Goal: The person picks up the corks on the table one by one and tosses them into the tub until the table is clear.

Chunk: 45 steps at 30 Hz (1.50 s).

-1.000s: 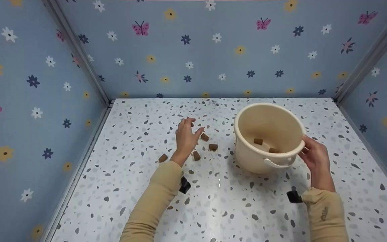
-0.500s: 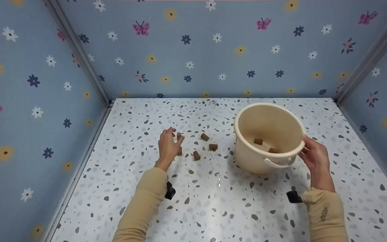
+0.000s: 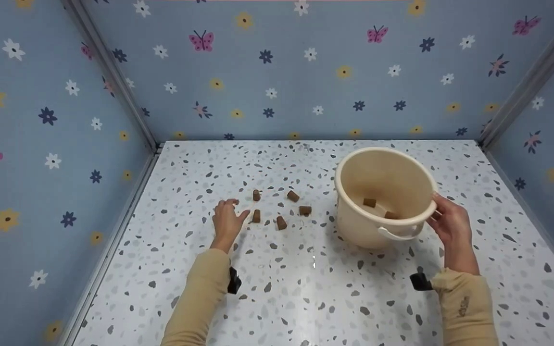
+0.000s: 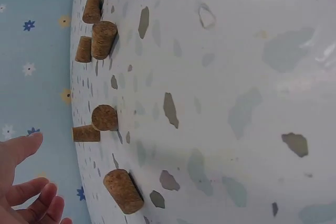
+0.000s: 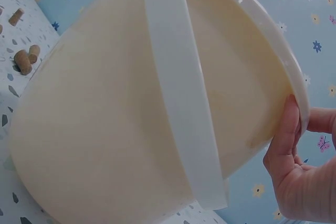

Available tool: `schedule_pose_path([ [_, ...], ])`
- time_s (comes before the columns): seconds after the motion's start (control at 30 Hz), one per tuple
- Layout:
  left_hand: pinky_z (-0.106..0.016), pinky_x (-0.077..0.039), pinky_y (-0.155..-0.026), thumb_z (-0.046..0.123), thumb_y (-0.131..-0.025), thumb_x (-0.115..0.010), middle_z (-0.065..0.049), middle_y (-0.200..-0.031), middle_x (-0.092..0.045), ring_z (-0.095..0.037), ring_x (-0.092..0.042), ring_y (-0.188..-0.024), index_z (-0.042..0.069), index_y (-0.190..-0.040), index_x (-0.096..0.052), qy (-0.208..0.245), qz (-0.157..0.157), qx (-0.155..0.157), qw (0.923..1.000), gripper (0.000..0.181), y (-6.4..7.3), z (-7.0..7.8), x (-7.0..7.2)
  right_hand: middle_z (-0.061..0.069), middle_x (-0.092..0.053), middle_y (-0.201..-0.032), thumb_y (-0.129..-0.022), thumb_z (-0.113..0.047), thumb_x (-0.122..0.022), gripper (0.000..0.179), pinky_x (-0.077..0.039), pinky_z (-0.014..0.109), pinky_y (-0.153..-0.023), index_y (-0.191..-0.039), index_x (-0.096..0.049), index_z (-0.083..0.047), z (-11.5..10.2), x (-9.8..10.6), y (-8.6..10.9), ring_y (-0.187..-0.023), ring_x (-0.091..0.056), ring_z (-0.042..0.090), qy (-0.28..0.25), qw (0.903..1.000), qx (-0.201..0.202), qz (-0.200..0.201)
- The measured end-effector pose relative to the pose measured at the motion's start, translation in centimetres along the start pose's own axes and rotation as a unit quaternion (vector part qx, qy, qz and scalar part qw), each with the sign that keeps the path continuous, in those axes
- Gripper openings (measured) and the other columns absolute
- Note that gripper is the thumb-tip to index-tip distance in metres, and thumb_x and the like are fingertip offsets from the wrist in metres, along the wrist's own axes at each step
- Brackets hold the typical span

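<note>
Bent but apart, the fingers of my left hand hang over the table at the left of several brown tapered corks, holding nothing. The nearest cork lies beside the fingers in the left wrist view; the hand hides it from the head camera. Two more, an upper cork and a lower cork, are just right of the thumb. My right hand pinches the rim of a cream bucket, thumb and fingers on either side of its wall. The bucket leans toward me, with two corks inside, one cork plainly seen.
Between the left hand and the bucket lie other corks, including one cork nearest the bucket. The bucket's handle hangs down its near side. Flowered blue panels enclose the speckled table at the back and both sides.
My left hand has moved left and toward me, from beyond the corks to their left side, uncovering two of them. The right hand and bucket have stayed put.
</note>
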State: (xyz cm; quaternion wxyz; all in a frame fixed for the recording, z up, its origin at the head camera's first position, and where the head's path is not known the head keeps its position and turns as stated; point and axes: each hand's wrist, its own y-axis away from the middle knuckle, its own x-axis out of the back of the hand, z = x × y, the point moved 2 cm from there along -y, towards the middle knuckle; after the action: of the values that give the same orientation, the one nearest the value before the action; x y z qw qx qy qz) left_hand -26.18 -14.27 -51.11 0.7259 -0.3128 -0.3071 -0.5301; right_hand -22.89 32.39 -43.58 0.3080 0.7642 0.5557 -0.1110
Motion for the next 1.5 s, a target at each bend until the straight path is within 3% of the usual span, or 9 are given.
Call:
schedule_pose_path([
  [0.5,-0.047,-0.035,-0.085,0.021,-0.076,-0.070,-0.021,-0.106,-0.050,-0.034,-0.046,-0.101,-0.004,-0.114,-0.056,0.004,-0.044,0.069,0.9967,0.047,1.2,-3.7,-1.0,0.007,-0.063,-0.075,-0.082,-0.008,-0.063,0.007,-0.050,0.029,-0.064,-0.079,-0.068,-0.004,0.1,0.1,-0.2,-0.070,-0.061,0.017,0.001,0.9997,0.014,-0.019],
  [0.73,-0.046,-0.036,-0.084,0.022,-0.077,-0.069,-0.020,-0.103,-0.051,-0.032,-0.048,-0.098,-0.004,-0.112,-0.058,0.018,-0.035,0.068,0.9969,0.044,1.8,-4.8,-1.1,0.006,-0.062,-0.073,-0.084,-0.008,-0.059,0.011,-0.050,0.028,-0.060,-0.078,-0.067,-0.003,0.2,0.0,-0.2,-0.066,-0.061,0.016,0.012,0.9992,0.027,-0.026],
  [1.0,-0.042,-0.038,-0.083,0.018,-0.075,-0.072,-0.016,-0.101,-0.054,-0.029,-0.051,-0.096,0.000,-0.105,-0.063,0.080,-0.030,0.100,0.9912,0.037,2.0,-5.7,-1.2,0.007,-0.063,-0.075,-0.083,-0.008,-0.061,0.010,-0.050,0.028,-0.061,-0.078,-0.067,-0.003,0.1,0.1,-0.3,-0.068,-0.061,0.016,0.003,0.9997,0.012,-0.021],
  [1.3,-0.039,-0.041,-0.079,0.013,-0.074,-0.072,-0.014,-0.096,-0.058,-0.027,-0.054,-0.091,0.000,-0.096,-0.067,0.091,-0.003,0.093,0.9915,0.027,2.2,-5.9,-1.3,0.007,-0.063,-0.076,-0.081,-0.009,-0.064,0.006,-0.050,0.029,-0.063,-0.082,-0.066,-0.003,0.1,0.0,-0.1,-0.072,-0.061,0.018,0.002,0.9999,0.006,-0.014],
  [1.5,-0.038,-0.041,-0.076,0.011,-0.075,-0.071,-0.014,-0.091,-0.055,-0.027,-0.054,-0.086,-0.001,-0.094,-0.067,0.090,0.013,0.080,0.9927,0.024,2.3,-5.9,-1.6,0.008,-0.063,-0.079,-0.076,-0.012,-0.070,0.014,-0.050,0.031,-0.066,-0.086,-0.066,-0.003,0.7,1.7,-2.1,-0.075,-0.060,0.019,0.011,0.9995,0.024,-0.017],
])
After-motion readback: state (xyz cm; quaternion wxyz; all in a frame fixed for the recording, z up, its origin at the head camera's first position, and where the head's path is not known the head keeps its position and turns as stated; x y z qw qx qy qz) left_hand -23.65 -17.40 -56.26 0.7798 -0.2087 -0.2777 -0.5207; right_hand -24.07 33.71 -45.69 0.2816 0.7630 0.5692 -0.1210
